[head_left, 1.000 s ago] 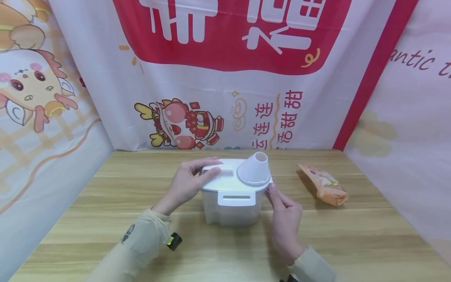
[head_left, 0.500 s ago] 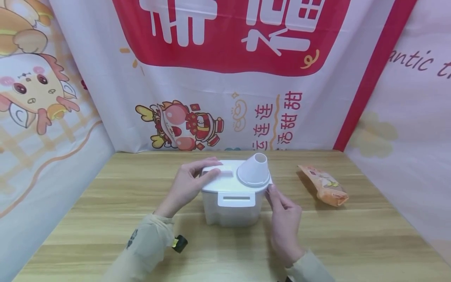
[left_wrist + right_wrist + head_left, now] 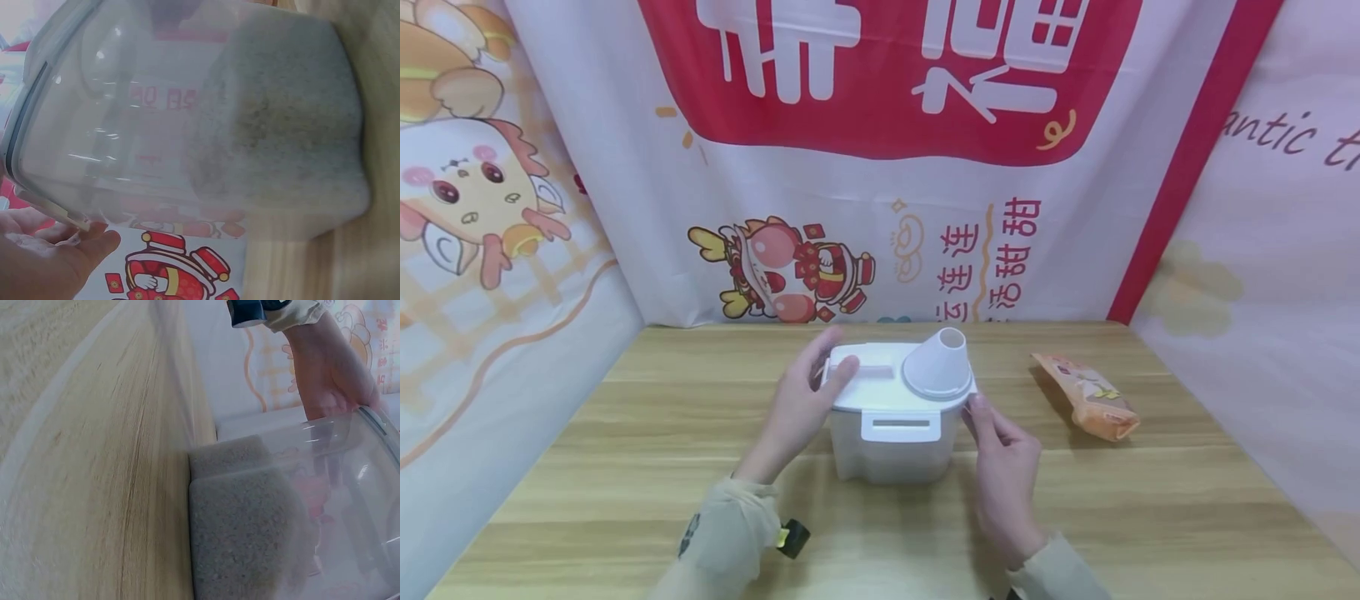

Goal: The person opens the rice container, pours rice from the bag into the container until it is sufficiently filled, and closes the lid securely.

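A translucent storage box with a white lid stands on the wooden table. Greyish granular contents fill its lower part. My left hand grips the lid's left end, thumb on top beside the raised handle; in the left wrist view its fingertips are at a latch on the lid's edge. My right hand pinches at the lid's right end, under the corner; those fingertips are partly hidden. A white cone-shaped spout rises from the lid's right side, and a slotted latch is on the front.
An orange packet lies on the table to the right of the box. Printed cloth hangs behind the table and along both sides. A black device is strapped by the left sleeve.
My left hand has slid from the lid's handle toward its left end, with the index finger lifted off the top. My right hand stays at the right end. The box has barely shifted.
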A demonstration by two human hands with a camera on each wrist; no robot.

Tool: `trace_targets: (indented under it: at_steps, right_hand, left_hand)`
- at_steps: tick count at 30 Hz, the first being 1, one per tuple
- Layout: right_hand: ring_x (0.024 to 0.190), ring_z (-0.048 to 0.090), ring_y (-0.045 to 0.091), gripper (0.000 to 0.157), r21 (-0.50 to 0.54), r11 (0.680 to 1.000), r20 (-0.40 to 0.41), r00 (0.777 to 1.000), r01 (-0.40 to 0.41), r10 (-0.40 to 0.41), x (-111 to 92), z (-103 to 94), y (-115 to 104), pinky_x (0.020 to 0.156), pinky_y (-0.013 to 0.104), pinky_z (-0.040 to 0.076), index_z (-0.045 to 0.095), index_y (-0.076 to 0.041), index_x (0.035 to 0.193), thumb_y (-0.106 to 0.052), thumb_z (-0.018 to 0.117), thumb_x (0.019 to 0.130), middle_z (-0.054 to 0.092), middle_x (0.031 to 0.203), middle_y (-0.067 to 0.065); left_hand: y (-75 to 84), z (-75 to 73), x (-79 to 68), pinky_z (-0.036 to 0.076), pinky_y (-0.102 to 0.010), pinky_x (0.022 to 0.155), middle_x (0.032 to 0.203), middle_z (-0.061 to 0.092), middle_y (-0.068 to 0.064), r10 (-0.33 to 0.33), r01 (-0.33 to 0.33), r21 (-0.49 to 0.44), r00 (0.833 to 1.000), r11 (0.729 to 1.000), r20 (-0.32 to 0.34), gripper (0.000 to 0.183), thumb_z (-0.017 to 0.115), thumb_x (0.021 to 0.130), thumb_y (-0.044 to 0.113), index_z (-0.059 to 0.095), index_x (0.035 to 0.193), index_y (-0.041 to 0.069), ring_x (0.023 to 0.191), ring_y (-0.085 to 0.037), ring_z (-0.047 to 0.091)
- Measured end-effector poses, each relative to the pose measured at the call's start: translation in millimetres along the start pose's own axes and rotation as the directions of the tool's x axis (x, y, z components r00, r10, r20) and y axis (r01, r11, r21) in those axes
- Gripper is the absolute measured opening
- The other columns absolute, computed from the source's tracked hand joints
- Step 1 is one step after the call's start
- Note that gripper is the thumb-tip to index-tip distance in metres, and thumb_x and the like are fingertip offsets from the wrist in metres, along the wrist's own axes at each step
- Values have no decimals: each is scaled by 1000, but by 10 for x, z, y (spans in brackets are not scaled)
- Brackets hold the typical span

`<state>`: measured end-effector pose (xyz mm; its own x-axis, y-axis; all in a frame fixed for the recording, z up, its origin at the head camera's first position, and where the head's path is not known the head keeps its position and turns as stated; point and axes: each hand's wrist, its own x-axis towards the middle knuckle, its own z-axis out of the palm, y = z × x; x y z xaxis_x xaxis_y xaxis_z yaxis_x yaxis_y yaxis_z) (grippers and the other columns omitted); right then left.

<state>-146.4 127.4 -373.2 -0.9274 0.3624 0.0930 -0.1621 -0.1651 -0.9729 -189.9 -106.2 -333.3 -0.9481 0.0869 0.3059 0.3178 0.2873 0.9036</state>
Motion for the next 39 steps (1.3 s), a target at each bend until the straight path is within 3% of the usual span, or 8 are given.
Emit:
trace_targets:
  at_steps: [5, 8, 12, 15, 23, 29, 39]
  right_hand:
    - [105, 66, 15, 38, -15, 999, 15, 999, 41, -41, -5, 14, -6, 95, 23, 48, 65, -8, 125, -32, 64, 96, 67, 122, 4]
    - [110, 63, 11, 37, -69, 995, 48, 997, 68, -65, -26, 3, -17, 97, 21, 46, 62, -14, 131, -32, 61, 99, 65, 126, -2]
    - [124, 51, 6, 37, -127, 980, 89, 986, 155, -144, -68, -8, -42, 102, 20, 41, 55, -23, 139, -27, 55, 102, 56, 137, -11]
    - [130, 45, 8, 38, -117, 964, 104, 969, 238, -226, -110, 4, -66, 104, 21, 39, 52, -21, 142, -21, 51, 104, 51, 141, -10]
    - [137, 37, 9, 44, -73, 952, 187, 942, 296, -279, -215, 54, -84, 109, 25, 32, 42, -22, 148, -17, 48, 105, 40, 150, -9]
    - [138, 35, 19, 53, -11, 945, 257, 914, 328, -314, -261, 83, -59, 107, 29, 35, 31, -18, 153, -9, 48, 104, 31, 156, -3]
    - [136, 38, 17, 53, -60, 943, 262, 916, 329, -303, -228, 71, -58, 106, 26, 36, 30, -21, 153, -18, 50, 104, 33, 154, -6]
  left_hand:
    - [-6, 3, -99, 22, -42, 116, 154, 35, 1, -17, 17, -52, 1000, 999, 4, 60, 35, 106, 47, 30, 154, 12, 142, -14, 27]
    - [6, 4, -150, 21, -44, 117, 157, 30, 1, -27, 30, -70, 999, 997, 39, 64, 24, 106, 52, 27, 155, 12, 143, -15, 23]
    - [-8, -18, -217, 24, -46, 115, 159, 25, 2, -43, 55, -131, 995, 990, 90, 71, 14, 103, 59, 24, 156, 14, 144, -17, 23]
    - [-45, -50, -274, 23, -48, 115, 159, 24, 4, -39, 58, -169, 993, 984, 115, 73, 8, 101, 62, 23, 157, 17, 144, -17, 23]
    - [-155, -137, -391, 20, -47, 116, 161, 18, 6, 17, 28, -245, 984, 969, 179, 71, 0, 102, 56, 18, 158, 17, 145, -14, 18]
    - [-182, -153, -402, 19, -48, 116, 162, 15, 5, 31, 27, -266, 977, 964, 211, 70, -1, 102, 55, 15, 158, 18, 145, -14, 17]
    - [-180, -143, -397, 22, -49, 115, 161, 15, 8, 7, 45, -252, 979, 967, 205, 68, 4, 103, 56, 17, 158, 19, 146, -14, 14]
